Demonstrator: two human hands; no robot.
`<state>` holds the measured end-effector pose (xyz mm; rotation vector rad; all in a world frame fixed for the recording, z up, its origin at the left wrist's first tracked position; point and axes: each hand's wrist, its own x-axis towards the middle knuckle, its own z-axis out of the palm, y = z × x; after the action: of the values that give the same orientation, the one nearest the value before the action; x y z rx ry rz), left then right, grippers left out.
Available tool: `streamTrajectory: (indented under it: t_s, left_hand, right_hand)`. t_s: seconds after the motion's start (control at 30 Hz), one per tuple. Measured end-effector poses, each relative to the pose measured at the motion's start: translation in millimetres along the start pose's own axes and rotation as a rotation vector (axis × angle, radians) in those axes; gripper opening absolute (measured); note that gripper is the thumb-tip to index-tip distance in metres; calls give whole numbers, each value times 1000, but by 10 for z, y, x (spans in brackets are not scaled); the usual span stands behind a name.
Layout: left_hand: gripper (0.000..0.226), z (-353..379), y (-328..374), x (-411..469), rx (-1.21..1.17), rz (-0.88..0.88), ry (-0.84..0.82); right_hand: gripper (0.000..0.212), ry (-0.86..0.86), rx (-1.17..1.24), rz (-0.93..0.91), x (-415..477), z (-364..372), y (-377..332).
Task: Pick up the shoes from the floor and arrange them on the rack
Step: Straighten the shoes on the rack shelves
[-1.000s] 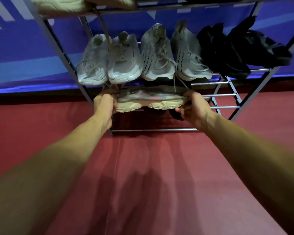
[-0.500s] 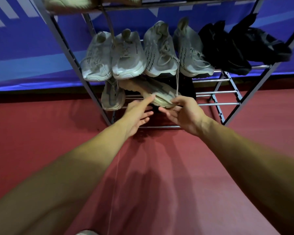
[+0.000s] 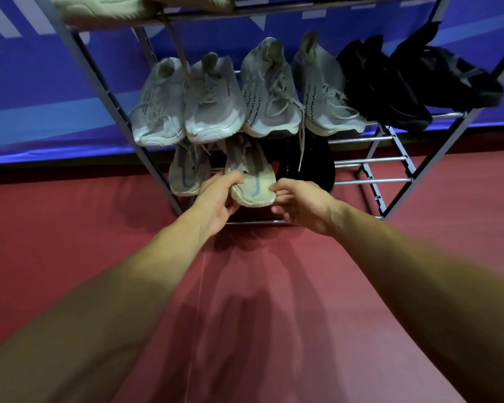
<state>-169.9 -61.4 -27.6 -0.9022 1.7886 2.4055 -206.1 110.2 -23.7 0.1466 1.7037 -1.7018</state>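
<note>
Red floor (image 3: 70, 228) meets the rack (image 3: 373, 180), on whose bottom shelf the beige shoe (image 3: 253, 184), seemingly light and soft, has its firmer toe pinched by the left hand (image 3: 216, 202), the right hand (image 3: 303, 206) merely touching, fingers loose.

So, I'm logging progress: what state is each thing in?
Beige shoe: bottom tier, toe outward.
Left hand: grips its toe.
Right hand: at same toe, grip unclear.
Second beige shoe: bottom tier, leftmost.
Black shoe: bottom tier.
Grey shoes: four, middle tier.
Black pair: middle tier.
</note>
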Motion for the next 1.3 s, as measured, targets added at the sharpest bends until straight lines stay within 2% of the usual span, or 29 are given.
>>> streamTrajectory:
  t_s: [0.13,0.2,0.4,0.57,0.67,0.8,0.93,1.07,1.17,1.3]
  left_hand:
    - [9,-51,34,32,-22,2,17]
    - [9,-80,37,34,-42,0,34]
    - [3,-193,20,11,-105,-2,-3]
    - [15,-263,-110,-26,-135,-46,24]
    - [10,-274,-110,-24,-139,-42,47]
    - [11,-289,-67,20,-163,-54,85]
    - [19,-317,-36,78,-161,-74,107]
    - [20,-284,-11,112,-190,-77,129]
    - [20,-289,10,134,-230,-64,176]
    - [32,-330,-73,93,-205,-63,213]
  right_hand:
    - [9,-49,58,-20,21,72,-14]
    - [21,-43,56,-45,52,127,-39]
    - [14,85,89,-103,145,318,-33]
    - [13,266,-21,-178,197,547,4]
    - [20,300,-36,-191,243,658,5]
    - [13,301,-1,-189,336,725,17]
    - [27,136,-23,-148,300,616,-1]
    - [39,-13,-105,66,125,362,64]
    - [34,45,-118,149,34,90,196]
    - [32,198,13,136,-25,-276,268]
